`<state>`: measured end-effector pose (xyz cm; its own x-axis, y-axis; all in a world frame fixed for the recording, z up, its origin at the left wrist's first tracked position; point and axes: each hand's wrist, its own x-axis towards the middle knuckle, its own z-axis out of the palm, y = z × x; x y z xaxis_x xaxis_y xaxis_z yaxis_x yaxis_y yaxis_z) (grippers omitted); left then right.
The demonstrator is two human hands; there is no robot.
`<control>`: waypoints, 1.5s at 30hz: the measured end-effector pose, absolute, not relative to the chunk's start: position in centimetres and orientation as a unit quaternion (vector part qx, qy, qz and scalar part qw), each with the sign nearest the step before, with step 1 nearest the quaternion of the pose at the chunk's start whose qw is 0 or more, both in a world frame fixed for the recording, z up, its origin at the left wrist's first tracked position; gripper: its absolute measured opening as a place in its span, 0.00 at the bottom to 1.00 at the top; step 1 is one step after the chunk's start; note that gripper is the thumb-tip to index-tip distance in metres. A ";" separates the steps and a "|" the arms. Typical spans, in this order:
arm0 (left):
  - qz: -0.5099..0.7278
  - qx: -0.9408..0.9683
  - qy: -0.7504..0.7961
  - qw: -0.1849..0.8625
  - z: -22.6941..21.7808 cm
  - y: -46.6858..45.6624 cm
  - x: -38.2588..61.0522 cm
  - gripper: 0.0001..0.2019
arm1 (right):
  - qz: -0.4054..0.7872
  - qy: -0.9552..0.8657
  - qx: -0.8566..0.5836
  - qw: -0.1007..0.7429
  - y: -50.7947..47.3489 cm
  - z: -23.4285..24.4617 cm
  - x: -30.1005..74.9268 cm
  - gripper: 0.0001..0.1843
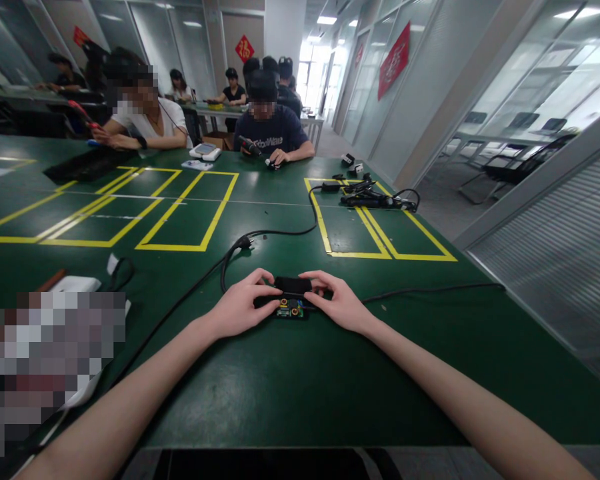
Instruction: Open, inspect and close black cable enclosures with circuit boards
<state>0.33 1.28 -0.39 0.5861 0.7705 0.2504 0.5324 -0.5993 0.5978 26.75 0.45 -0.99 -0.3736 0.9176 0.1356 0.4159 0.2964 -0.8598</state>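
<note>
In the head view, a black plastic casing half point(293, 285) is tilted up between my two hands over the green table. My left hand point(243, 300) grips its left end, fingers behind and thumb in front. At the right end, the fingers and thumb of my right hand point(337, 300) pinch the same casing. Just below it lies a small circuit board point(291, 311) with copper-wound coils, close to my left thumb. Whether the board sits in another casing part cannot be made out. Black cables run off from beside both hands.
A black cord with a plug point(245, 243) crosses the table point(280, 387). Yellow tape rectangles point(205, 210) mark the surface. Black adapters and cables point(365, 195) are piled at back right. A blurred-out item point(55, 360) lies at left. A co-worker point(275, 130) sits opposite.
</note>
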 end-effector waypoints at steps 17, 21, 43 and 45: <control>0.266 0.884 0.350 0.161 -0.7 1.6 0.1 0.07 | 0.399 -0.730 -0.419 0.364 0.6 -1.8 26.8 0.18; 0.275 0.888 0.334 0.154 -0.5 1.5 0.1 0.06 | 0.400 -0.733 -0.410 0.367 0.6 -1.7 27.0 0.17; 0.290 0.860 0.349 0.235 0.3 1.2 0.6 0.17 | 0.393 -0.765 -0.388 0.332 0.5 -1.6 27.4 0.16; 0.297 0.858 0.344 0.240 0.2 1.2 0.6 0.17 | 0.393 -0.767 -0.387 0.328 0.5 -1.5 27.4 0.16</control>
<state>0.56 1.23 0.24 0.5875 0.7324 0.3441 0.4477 -0.6484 0.6157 27.42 0.51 -1.45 -0.4864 0.8509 0.1983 0.3353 0.3914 -0.8570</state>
